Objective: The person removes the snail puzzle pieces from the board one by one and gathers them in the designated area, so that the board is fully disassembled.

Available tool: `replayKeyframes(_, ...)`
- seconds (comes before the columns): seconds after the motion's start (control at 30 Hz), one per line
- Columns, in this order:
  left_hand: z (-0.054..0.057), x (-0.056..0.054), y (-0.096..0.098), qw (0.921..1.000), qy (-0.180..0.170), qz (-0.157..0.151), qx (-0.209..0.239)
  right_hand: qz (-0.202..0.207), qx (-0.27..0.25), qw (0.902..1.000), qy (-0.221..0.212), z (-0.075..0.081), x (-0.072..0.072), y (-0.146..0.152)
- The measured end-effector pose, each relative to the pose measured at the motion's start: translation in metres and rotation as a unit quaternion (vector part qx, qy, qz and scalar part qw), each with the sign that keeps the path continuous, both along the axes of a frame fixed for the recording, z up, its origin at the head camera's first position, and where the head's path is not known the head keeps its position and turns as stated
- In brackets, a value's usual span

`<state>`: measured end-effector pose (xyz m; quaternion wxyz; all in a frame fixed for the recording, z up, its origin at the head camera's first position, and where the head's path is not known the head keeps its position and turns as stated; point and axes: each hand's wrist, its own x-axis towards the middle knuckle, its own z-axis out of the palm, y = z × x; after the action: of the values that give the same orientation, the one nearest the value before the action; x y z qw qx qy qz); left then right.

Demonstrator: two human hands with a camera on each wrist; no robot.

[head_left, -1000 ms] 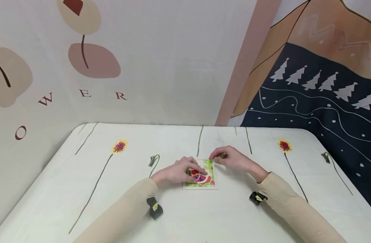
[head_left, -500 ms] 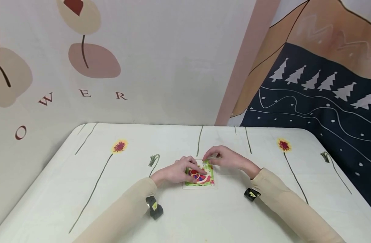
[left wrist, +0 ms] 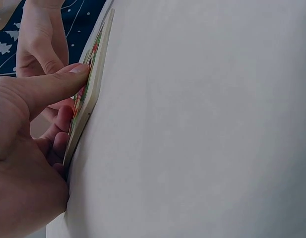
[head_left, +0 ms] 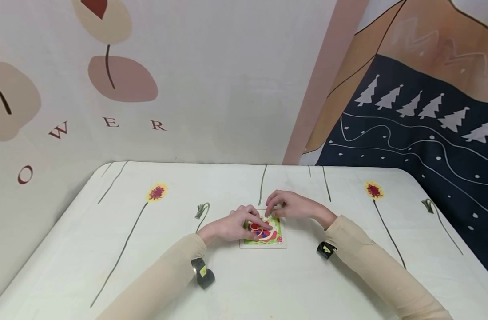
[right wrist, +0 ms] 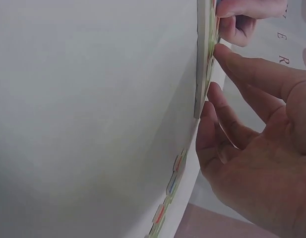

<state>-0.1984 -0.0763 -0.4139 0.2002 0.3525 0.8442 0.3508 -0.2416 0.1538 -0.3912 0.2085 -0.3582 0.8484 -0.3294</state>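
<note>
A square jigsaw puzzle (head_left: 283,246) with a bright printed picture and a pale border lies flat on the white table. My left hand (head_left: 240,225) rests over its left side, fingertips touching the picture; in the left wrist view a straight digit (left wrist: 73,79) presses on its face. At the far right part of the puzzle, my right hand (head_left: 293,205) pinches a small puzzle piece against the surface with thumb and fingers. Most of that piece is hidden. The right wrist view shows the right fingertips (right wrist: 214,91) touching the puzzle's face.
Several loose puzzle pieces (right wrist: 175,181) lie on the table beyond the puzzle in the right wrist view; the right hand covers them in the head view. The tabletop (head_left: 148,262) has printed flowers. A pale wall cloth (head_left: 228,89) rises behind it.
My right hand has moved left from beside the puzzle onto its far right part, bringing the puzzle piece along. The left hand stays in place on the puzzle.
</note>
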Motion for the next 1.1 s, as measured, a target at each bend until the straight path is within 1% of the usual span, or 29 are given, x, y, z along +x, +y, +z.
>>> replayKeyframes(0.23, 0.0004, -0.0003, -0.0001, 1.0000, 0.000, 0.000, 0.002, 0.002, 0.010, 0.9999, -0.008, 0.0015, -0.0010, -0.0016)
replayKeyframes(0.47, 0.0002, -0.0003, -0.0001, 1.0000, -0.005, -0.004, 0.004, 0.001, 0.005, 0.9998, -0.021, 0.0019, -0.0016, -0.0017)
replayKeyframes(0.63, 0.0000, -0.0008, 0.0001, 0.9999, -0.010, -0.001, 0.003, -0.008, -0.001, 0.9996, -0.026, -0.0001, -0.0015, -0.0008)
replayKeyframes(0.73, -0.0001, -0.0008, 0.0003, 1.0000, -0.007, -0.003, 0.004, -0.009, -0.006, 0.9997, -0.023, -0.0009, -0.0004, 0.0005)
replayKeyframes(0.93, -0.0009, -0.0011, 0.0000, 1.0000, -0.005, -0.005, 0.007, 0.004, -0.025, 0.9993, -0.025, -0.0009, 0.0011, 0.0037)
replayKeyframes(1.1, -0.0014, -0.0010, 0.0000, 1.0000, -0.001, -0.004, 0.003, 0.000, -0.045, 0.9987, -0.025, -0.0008, 0.0006, 0.0061)
